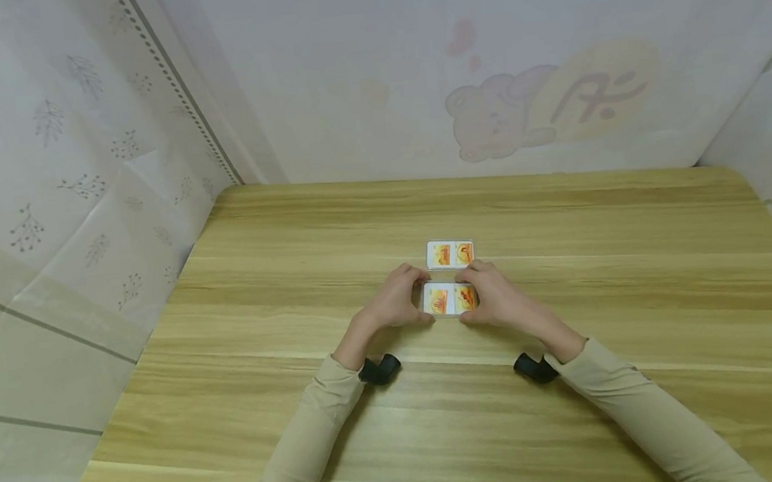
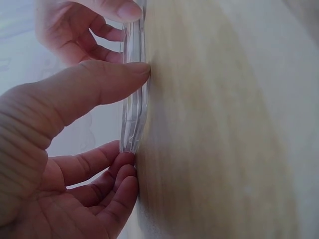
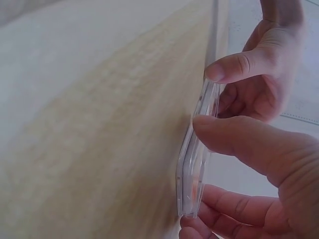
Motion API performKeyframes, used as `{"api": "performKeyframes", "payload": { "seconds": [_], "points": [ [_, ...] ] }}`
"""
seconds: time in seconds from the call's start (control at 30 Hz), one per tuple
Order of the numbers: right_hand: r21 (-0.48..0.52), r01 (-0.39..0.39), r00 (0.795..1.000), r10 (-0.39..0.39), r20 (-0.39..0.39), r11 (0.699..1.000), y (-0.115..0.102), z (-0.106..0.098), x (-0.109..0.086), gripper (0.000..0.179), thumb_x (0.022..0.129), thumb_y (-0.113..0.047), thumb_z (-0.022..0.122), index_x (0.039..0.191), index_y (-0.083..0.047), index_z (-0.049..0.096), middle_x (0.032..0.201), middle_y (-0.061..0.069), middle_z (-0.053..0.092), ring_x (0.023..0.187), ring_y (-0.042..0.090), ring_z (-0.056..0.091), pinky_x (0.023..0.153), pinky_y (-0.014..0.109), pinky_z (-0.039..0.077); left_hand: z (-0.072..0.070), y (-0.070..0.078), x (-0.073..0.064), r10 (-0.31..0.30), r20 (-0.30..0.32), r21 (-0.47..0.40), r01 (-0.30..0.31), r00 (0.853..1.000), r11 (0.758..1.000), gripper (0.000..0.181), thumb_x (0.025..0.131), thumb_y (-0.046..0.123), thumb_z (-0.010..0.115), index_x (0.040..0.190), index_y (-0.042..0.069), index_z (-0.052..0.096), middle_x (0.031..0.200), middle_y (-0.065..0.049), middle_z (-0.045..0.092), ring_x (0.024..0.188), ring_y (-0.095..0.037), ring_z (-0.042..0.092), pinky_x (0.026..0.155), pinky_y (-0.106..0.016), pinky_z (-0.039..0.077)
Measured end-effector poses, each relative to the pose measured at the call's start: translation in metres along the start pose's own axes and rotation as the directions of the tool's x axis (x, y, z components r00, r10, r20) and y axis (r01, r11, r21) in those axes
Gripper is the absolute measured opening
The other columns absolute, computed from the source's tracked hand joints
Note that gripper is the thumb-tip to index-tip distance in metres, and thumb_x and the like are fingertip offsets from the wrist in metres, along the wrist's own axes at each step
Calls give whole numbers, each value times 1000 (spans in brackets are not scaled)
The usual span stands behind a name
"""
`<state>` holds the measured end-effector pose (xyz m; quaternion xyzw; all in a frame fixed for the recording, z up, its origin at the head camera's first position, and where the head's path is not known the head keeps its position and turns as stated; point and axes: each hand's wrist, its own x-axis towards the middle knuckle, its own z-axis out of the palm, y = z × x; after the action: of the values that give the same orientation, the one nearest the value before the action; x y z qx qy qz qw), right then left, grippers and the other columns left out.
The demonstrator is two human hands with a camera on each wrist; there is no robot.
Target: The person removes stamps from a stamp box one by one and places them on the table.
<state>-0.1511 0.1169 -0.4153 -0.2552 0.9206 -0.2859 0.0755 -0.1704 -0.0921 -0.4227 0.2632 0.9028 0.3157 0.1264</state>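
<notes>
A flat, clear-edged plastic case (image 1: 450,299) with two orange pictures on white lies near the table's middle. My left hand (image 1: 395,300) holds its left end, thumb (image 2: 117,82) on the near edge and fingers at the far side. At the right end, my right hand (image 1: 498,298) grips the same case with its thumb (image 3: 229,134) on the near edge and fingertips at the far edge. Both wrist views show the clear case (image 3: 192,169) edge-on in layers, close to the wood. Just beyond it lies a similar case (image 1: 451,253), touched by neither hand's grip.
The wood-grain table (image 1: 229,349) extends around both arms. A pale printed curtain (image 1: 357,81) hangs behind it, and a leaf-patterned one (image 1: 59,179) runs along the left. Black curved pieces (image 1: 380,369) sit at both wrists.
</notes>
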Motion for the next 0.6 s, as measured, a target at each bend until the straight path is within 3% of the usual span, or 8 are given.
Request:
{"api": "performKeyframes", "payload": {
  "seconds": [0.6],
  "points": [
    [-4, 4, 1000, -4, -21, 1000, -2, -7, -2, 58, 66, -9, 81, 115, 11, 57, 107, 21, 55, 99, 35, 49, 83, 44, 46, 0, 2, 0, -24, 8, -26, 24, 1000, 999, 67, 66, 9, 84, 122, -8, 51, 115, -16, 50, 108, -28, 46, 97, -37, 39]
  ]
}}
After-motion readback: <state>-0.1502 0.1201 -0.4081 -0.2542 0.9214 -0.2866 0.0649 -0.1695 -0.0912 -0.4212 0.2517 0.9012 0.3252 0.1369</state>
